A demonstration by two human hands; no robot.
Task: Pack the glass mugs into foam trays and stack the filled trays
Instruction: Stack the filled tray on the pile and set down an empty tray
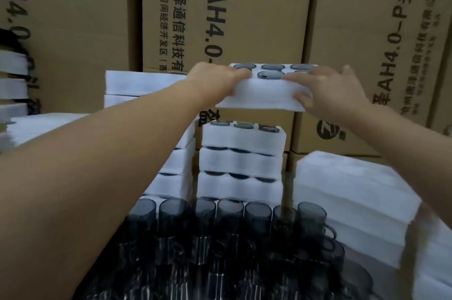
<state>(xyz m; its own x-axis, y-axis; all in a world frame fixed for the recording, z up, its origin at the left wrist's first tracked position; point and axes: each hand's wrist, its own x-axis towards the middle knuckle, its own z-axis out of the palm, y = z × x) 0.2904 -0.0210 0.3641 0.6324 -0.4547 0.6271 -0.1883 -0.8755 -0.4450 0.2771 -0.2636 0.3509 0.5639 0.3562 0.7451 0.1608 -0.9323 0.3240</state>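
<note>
A white foam tray (263,94) filled with dark glass mugs hangs in the air at upper centre. My left hand (215,81) grips its left end, fingers over the top and thumb below. My right hand (327,91) grips its right end the same way. Directly below stands a stack of three filled trays (241,165), with a gap between its top and the held tray. Several loose smoky-grey glass mugs (220,233) stand crowded together in the foreground.
A taller stack of white foam trays (144,86) stands on the left, with more foam at the far left (14,84). A pile of foam trays (352,192) lies to the right. Printed cardboard boxes (244,10) wall off the back.
</note>
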